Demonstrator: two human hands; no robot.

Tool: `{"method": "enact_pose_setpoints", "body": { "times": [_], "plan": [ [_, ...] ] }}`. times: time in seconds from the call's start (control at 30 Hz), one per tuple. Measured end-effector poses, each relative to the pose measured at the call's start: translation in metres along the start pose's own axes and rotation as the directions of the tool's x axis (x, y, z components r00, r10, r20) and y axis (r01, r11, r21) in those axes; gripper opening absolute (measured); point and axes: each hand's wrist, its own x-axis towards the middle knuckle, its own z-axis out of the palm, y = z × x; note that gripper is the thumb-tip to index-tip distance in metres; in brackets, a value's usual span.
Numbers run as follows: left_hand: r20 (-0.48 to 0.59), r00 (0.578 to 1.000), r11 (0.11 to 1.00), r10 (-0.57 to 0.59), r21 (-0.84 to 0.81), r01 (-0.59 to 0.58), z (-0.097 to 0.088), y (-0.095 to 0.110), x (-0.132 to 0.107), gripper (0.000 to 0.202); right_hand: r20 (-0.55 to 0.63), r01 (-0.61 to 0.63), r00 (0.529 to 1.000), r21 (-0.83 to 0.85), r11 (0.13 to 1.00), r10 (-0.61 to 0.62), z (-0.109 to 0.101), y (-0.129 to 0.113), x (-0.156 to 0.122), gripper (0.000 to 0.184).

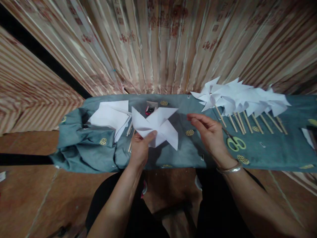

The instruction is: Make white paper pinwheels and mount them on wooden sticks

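A white paper pinwheel (162,124) with folded blades is held up over the cloth. My left hand (140,145) is closed on it, the thumb pressed near its centre. To the right of the pinwheel and apart from it, my right hand (209,132) is raised with thumb and forefinger pinched together. Whatever is between those fingertips is too small to make out. Behind the pinwheel stands a small open box (151,107) with dark little pieces inside. Green-handled scissors (236,143) lie just right of my right hand.
A grey-green cloth (178,162) with yellow patches covers the narrow table. Loose white paper sheets (111,114) lie at the left, near thin sticks (131,142). Several finished pinwheels (245,96) on wooden sticks overlap at the back right. A pleated curtain (158,49) hangs behind.
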Motion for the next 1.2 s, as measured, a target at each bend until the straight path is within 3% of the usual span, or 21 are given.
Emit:
{"method": "enact_pose_setpoints", "body": {
  "times": [0.13,0.3,0.37,0.5,0.57,0.67,1.0,1.2],
  "plan": [
    [-0.134,0.973,0.981,0.185,-0.04,-0.192,-0.016,0.034,0.018,0.026,0.054,-0.025,0.998,-0.046,0.999,0.027,0.017,0.005,-0.001,0.019],
    [-0.179,0.945,0.95,0.275,-0.098,-0.296,-0.033,0.055,0.028,0.026,0.278,0.189,0.952,-0.2,0.961,-0.129,0.057,-0.001,0.024,0.018],
    [-0.179,0.947,0.952,0.267,-0.102,-0.288,-0.037,0.056,0.028,0.029,0.394,0.331,0.901,-0.353,0.875,-0.182,0.078,-0.005,0.042,0.018],
    [-0.208,0.948,0.962,0.24,-0.08,-0.261,-0.039,0.056,0.029,0.024,0.587,0.571,0.785,-0.56,0.6,-0.199,0.115,-0.007,0.071,0.025],
    [-0.214,0.951,0.964,0.225,-0.092,-0.249,-0.039,0.057,0.029,0.022,0.625,0.637,0.748,-0.583,0.504,-0.223,0.127,-0.003,0.079,0.025],
    [-0.221,0.954,0.966,0.205,-0.114,-0.234,-0.039,0.057,0.029,0.022,0.639,0.679,0.724,-0.596,0.429,-0.258,0.137,0.003,0.087,0.025],
    [-0.203,0.955,0.96,0.214,-0.137,-0.245,-0.032,0.044,0.031,0.03,0.672,0.623,0.738,-0.645,0.442,-0.06,0.145,0.008,0.104,0.032],
    [-0.185,0.963,0.963,0.198,-0.147,-0.226,-0.03,0.043,0.03,0.031,0.669,0.614,0.742,-0.656,0.438,-0.038,0.149,0.008,0.109,0.029]
  ]
}}
